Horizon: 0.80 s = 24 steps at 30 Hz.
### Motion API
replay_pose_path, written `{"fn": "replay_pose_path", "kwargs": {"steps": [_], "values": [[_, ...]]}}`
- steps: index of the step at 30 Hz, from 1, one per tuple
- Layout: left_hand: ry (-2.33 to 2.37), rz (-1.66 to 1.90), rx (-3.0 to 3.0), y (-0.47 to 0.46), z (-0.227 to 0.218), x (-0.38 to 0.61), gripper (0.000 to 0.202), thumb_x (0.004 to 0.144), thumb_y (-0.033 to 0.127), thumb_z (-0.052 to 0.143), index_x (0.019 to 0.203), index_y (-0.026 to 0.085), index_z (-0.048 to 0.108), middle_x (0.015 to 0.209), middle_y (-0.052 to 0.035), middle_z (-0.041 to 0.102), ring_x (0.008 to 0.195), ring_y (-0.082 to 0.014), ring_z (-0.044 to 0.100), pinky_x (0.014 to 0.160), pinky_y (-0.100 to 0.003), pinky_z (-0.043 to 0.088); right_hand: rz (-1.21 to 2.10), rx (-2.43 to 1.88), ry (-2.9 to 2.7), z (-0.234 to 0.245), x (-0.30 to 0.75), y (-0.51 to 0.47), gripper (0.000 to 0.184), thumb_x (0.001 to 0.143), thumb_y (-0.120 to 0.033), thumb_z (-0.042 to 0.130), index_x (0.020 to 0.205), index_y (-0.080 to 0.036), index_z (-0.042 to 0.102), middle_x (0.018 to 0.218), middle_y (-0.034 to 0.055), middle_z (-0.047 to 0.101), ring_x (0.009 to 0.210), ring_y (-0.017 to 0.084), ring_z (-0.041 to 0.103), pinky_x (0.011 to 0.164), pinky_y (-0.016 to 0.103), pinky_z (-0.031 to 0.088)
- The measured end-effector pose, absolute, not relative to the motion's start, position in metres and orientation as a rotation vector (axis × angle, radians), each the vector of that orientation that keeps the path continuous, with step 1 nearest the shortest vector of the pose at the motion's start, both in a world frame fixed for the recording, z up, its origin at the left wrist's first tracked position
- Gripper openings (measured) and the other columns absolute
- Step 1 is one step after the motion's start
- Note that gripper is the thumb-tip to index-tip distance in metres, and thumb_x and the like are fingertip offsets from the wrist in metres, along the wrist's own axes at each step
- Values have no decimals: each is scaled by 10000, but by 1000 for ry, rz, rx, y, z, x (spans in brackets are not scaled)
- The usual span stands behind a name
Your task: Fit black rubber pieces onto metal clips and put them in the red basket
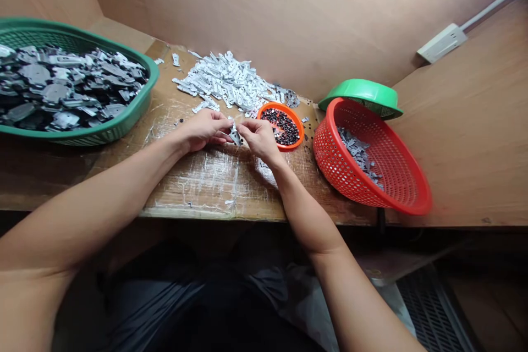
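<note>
My left hand (pixel 205 128) and my right hand (pixel 259 137) meet over the wooden bench (pixel 214 187), fingers pinched together on a small grey metal part (pixel 235 135) held between them. Just behind the hands lies a heap of pale metal strips (pixel 226 82). A small orange bowl (pixel 297 124) of tiny dark pieces sits right beside my right hand.
A green basket (pixel 124 126) full of grey metal parts stands at the left. A tilted red basket (pixel 396 198) with a few grey parts stands at the right, a green bowl (pixel 363 92) behind it. A white power strip (pixel 442 43) is on the right wall.
</note>
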<state>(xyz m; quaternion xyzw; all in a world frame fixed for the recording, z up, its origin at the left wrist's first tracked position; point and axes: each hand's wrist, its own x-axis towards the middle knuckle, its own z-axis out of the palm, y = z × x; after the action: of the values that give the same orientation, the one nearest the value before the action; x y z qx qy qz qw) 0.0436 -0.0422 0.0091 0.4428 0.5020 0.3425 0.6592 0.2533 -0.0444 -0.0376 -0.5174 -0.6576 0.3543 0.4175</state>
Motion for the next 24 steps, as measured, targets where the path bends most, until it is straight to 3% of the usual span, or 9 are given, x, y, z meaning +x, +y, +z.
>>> {"fn": "replay_pose_path", "kwargs": {"steps": [5, 8, 13, 18, 24], "values": [[1099, 801, 967, -41, 4, 42, 440, 1147, 47, 953, 783, 181, 746, 762, -47, 808, 660, -148, 824, 618, -185, 566, 944, -1338, -1576, -40, 246, -46, 391, 923, -582, 923, 786, -223, 848, 739, -5, 748, 770, 193, 596, 778, 343, 458], [1127, 827, 966, -43, 6, 44, 468, 1194, 15, 867, 776, 176, 731, 745, -37, 782, 614, -131, 775, 615, -189, 585, 969, -1328, -1546, -37, 245, -48, 339, 897, -544, 896, 784, -225, 873, 729, -6, 730, 760, 193, 568, 772, 344, 446], [1207, 856, 926, -47, 15, 48, 549, 1248, -5, 773, 739, 176, 678, 718, -63, 781, 573, -127, 748, 580, -181, 572, 904, -1285, -1555, -36, 239, -52, 334, 931, -543, 865, 799, -237, 888, 753, -5, 728, 750, 187, 546, 759, 341, 434], [1180, 875, 913, -50, 19, 49, 598, 1277, -11, 726, 708, 169, 683, 655, -19, 715, 516, -108, 701, 549, -178, 590, 824, -1309, -1622, -41, 238, -53, 304, 968, -503, 836, 822, -248, 917, 753, 2, 756, 733, 200, 559, 772, 360, 441], [1174, 819, 928, -50, 19, 48, 588, 1304, 20, 720, 737, 174, 706, 669, -12, 739, 517, -106, 747, 475, -172, 518, 967, -1292, -1527, -45, 239, -46, 325, 891, -529, 856, 794, -222, 898, 754, -5, 757, 774, 195, 587, 813, 352, 461]]}}
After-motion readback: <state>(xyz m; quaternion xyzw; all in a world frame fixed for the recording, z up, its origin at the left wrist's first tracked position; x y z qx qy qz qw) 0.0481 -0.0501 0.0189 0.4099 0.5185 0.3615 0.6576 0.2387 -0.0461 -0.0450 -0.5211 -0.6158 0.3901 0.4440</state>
